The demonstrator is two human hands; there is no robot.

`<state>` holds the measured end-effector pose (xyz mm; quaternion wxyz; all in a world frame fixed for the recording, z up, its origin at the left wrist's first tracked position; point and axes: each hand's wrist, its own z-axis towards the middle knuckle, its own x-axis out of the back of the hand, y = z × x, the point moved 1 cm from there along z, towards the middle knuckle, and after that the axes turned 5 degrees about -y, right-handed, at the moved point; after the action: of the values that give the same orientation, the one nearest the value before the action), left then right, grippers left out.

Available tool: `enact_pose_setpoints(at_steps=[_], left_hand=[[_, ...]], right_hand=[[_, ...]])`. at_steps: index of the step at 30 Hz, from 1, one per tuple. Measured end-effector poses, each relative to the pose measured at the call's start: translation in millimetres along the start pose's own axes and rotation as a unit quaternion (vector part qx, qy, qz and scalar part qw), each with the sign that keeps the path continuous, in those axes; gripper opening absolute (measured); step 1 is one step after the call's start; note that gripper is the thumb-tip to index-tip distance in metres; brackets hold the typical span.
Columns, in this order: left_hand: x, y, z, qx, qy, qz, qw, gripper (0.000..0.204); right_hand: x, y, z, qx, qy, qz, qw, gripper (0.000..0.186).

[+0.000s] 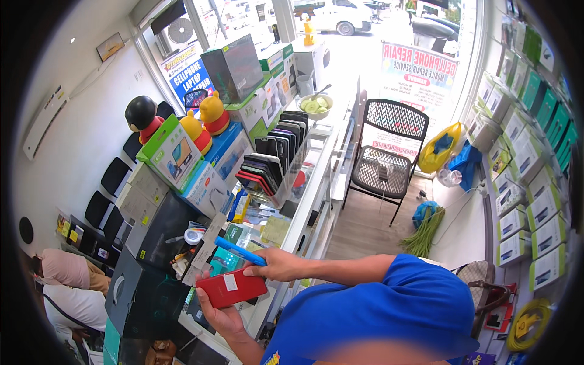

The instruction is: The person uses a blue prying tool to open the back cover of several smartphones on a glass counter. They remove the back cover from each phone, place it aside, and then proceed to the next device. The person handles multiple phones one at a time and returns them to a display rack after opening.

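One red phone [214, 294], white label [230, 282] on its upward face; left hand [220, 319] nearer, curled around the phone's left end; long axis roughly left to right, right end slightly higher in view. One blue stick-like tool [238, 250], pinched in the right hand [281, 264] by the phone's upper right corner, slanting above its far edge; tool contact, cannot tell.
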<state>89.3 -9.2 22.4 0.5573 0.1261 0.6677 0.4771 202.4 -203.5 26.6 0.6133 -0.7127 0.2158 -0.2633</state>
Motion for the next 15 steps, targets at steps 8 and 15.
enact_pose_setpoints(at_steps=[8,15], left_hand=[[12,3,-1,-0.055,0.049,0.087,0.993,0.054],[12,6,-11,-0.006,0.061,0.157,0.986,0.061]], right_hand=[[7,-13,23,0.062,0.004,-0.013,0.998,0.034],[-2,-16,26,0.027,-0.02,-0.056,0.998,0.042]])
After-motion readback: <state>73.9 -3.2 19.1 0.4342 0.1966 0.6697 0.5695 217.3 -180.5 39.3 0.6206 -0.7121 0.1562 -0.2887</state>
